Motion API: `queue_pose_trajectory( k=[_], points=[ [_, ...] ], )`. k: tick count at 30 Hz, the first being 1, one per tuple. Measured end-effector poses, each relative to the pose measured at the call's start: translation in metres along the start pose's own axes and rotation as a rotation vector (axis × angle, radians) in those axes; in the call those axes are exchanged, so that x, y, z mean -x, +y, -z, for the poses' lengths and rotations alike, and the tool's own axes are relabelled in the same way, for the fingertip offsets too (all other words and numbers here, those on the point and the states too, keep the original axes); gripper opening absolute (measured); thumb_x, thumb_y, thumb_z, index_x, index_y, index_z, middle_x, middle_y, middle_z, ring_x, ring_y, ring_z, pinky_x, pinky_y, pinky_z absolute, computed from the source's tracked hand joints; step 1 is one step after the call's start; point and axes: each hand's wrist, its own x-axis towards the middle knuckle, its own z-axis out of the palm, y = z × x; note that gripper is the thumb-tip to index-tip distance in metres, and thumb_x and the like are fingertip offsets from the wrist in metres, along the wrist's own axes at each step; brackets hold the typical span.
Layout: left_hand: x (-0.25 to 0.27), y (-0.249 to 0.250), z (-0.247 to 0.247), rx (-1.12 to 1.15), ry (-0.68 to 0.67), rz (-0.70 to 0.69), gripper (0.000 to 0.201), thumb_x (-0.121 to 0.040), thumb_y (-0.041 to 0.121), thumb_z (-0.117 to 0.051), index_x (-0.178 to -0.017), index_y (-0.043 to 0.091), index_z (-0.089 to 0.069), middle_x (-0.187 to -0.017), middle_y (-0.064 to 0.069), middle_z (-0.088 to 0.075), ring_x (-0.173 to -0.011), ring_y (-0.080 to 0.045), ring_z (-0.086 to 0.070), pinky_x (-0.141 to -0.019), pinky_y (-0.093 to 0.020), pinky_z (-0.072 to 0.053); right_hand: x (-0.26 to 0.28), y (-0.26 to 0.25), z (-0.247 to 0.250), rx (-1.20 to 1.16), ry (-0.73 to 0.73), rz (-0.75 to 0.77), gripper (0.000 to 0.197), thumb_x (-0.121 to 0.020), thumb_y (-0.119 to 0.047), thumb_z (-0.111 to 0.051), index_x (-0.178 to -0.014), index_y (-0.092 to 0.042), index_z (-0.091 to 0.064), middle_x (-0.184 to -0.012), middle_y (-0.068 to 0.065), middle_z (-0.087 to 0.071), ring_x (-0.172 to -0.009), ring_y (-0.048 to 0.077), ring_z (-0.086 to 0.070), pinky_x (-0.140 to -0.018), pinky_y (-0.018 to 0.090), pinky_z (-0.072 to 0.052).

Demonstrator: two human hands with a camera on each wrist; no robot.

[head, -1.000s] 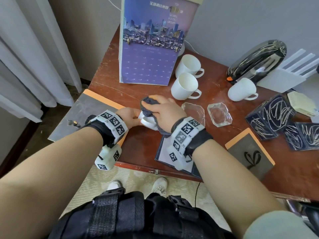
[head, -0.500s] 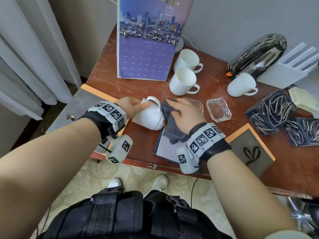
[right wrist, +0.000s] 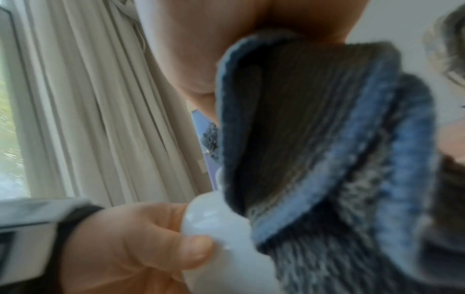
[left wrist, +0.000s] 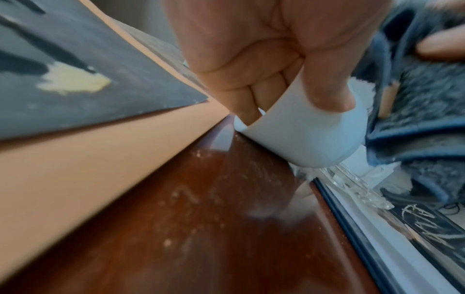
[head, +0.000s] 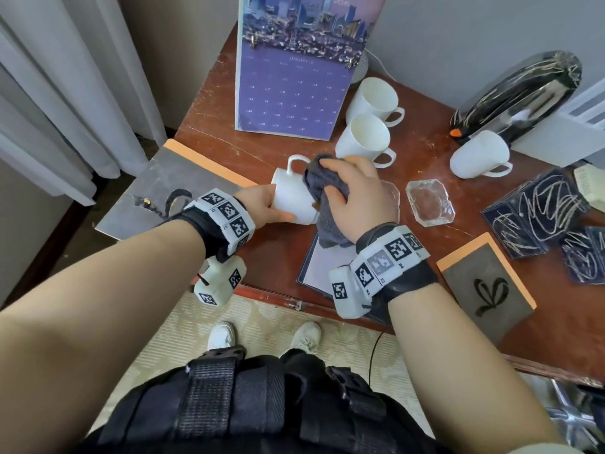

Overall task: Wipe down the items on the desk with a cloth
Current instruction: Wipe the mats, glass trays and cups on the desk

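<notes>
Left hand [head: 258, 204] wrapped around a plain white ceramic mug [head: 291, 198], fingers reaching into the open mouth and thumb pressed on the outer wall, as seen from the left wrist camera. Mug tipped on its side just above the reddish-brown wooden desk [head: 271, 257], handle pointing up and away from the body, base turned toward the right hand [head: 357, 198]. Right hand curled over a dark blue-grey fuzzy cloth [head: 322, 191], pressing it against the base and side of the mug; loose end of the cloth hanging below the palm over a white sheet in a dark frame [head: 322, 267] lying under the right wrist. Cannot tell whether the mug touches the desk.

Beyond the right hand, two more white mugs [head: 363, 139] upright, one behind the other. Just right of the right hand, a clear glass ashtray [head: 430, 198]; another clear glass dish [head: 391, 198] partly hidden behind the knuckles. Farther right, a fourth white mug [head: 478, 155]. Beyond both hands, a tall purple standing calendar with a city skyline photo [head: 291, 83]. Left of the left hand, a grey board with an orange edge [head: 163, 181] overhanging the desk corner.
</notes>
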Motion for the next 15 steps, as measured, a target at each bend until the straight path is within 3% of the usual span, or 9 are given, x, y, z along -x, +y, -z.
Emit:
queue_pose_trajectory(
  k=[3, 6, 10, 12, 15],
  points=[
    [-0.004, 0.001, 0.002, 0.018, -0.025, -0.011, 0.051, -0.085, 0.039, -0.062, -0.129, 0.015, -0.05, -0.123, -0.01, -0.061, -0.111, -0.027, -0.055, -0.096, -0.036, -0.042, -0.009, -0.012, -0.017, 0.059, -0.057, 0.167, 0.041, -0.09, -0.013, -0.05, -0.129, -0.026, -0.052, -0.134, -0.002, -0.042, -0.121, 0.022, -0.042, -0.09, 0.033, -0.042],
    [-0.005, 0.001, 0.003, 0.047, -0.035, -0.003, 0.048, -0.083, 0.043, -0.063, -0.122, 0.017, -0.055, -0.117, -0.009, -0.064, -0.106, -0.026, -0.058, -0.089, -0.034, -0.043, -0.008, -0.009, -0.035, 0.169, -0.193, 0.127, 0.037, -0.091, -0.012, -0.048, -0.126, -0.022, -0.053, -0.137, 0.003, -0.037, -0.125, 0.031, -0.033, -0.087, 0.041, -0.044],
    [-0.006, 0.001, 0.005, 0.129, -0.032, -0.008, 0.039, -0.085, 0.032, -0.064, -0.122, 0.022, -0.056, -0.115, 0.005, -0.062, -0.104, -0.013, -0.055, -0.086, -0.023, -0.037, 0.013, 0.009, -0.035, 0.183, -0.201, 0.148, 0.034, -0.088, -0.009, -0.052, -0.121, -0.018, -0.055, -0.139, 0.007, -0.036, -0.124, 0.031, -0.033, -0.085, 0.036, -0.041],
    [-0.008, 0.002, 0.006, 0.206, 0.0, -0.001, 0.043, -0.086, 0.028, -0.064, -0.126, 0.017, -0.054, -0.118, 0.002, -0.061, -0.11, -0.015, -0.055, -0.093, -0.026, -0.039, 0.017, 0.017, -0.031, 0.242, -0.22, 0.104, 0.033, -0.089, -0.006, -0.049, -0.121, -0.015, -0.053, -0.137, 0.008, -0.035, -0.122, 0.031, -0.034, -0.082, 0.035, -0.041],
    [-0.009, 0.004, 0.006, 0.395, 0.097, 0.057, 0.054, -0.081, 0.037, -0.069, -0.123, 0.005, -0.056, -0.11, -0.01, -0.063, -0.101, -0.026, -0.059, -0.095, -0.042, -0.046, 0.011, 0.023, -0.02, 0.185, -0.148, 0.023, 0.028, -0.089, -0.005, -0.048, -0.116, -0.013, -0.054, -0.13, 0.006, -0.04, -0.115, 0.029, -0.042, -0.082, 0.037, -0.044]
  ],
)
